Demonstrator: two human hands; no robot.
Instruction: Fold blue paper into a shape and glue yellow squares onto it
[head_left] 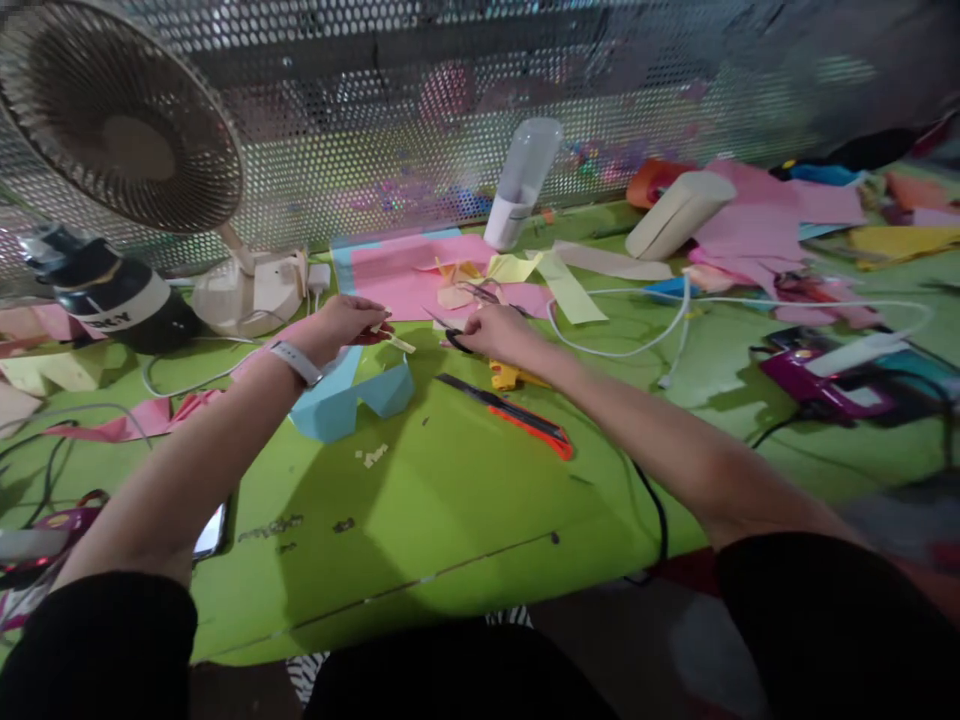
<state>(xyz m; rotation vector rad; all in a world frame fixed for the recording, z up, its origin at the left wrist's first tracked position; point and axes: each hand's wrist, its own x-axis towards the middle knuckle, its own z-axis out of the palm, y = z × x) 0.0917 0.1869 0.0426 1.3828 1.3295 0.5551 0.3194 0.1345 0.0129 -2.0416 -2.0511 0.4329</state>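
Note:
My left hand (357, 320) pinches a small pale yellow paper strip (401, 343) above the table. To its right, my right hand (491, 330) grips dark-handled scissors (442, 321), whose blades point left toward the strip without touching it. A folded blue paper piece (352, 402) stands just below my left hand. Small cream paper scraps (373, 456) lie in front of it. An orange and black utility knife (517, 415) rests below my right hand, beside a yellow tool (510, 376) partly hidden by my right wrist. Beyond both hands is pink paper (409, 275) with yellow pieces on it.
A fan (124, 130) and a dark bottle (112, 290) stand at the left. Behind the pink paper is a clear-topped bottle (521, 185). White cable (637, 353), a purple device (825, 385) and coloured paper lie right. A phone (210, 532) lies under my left forearm.

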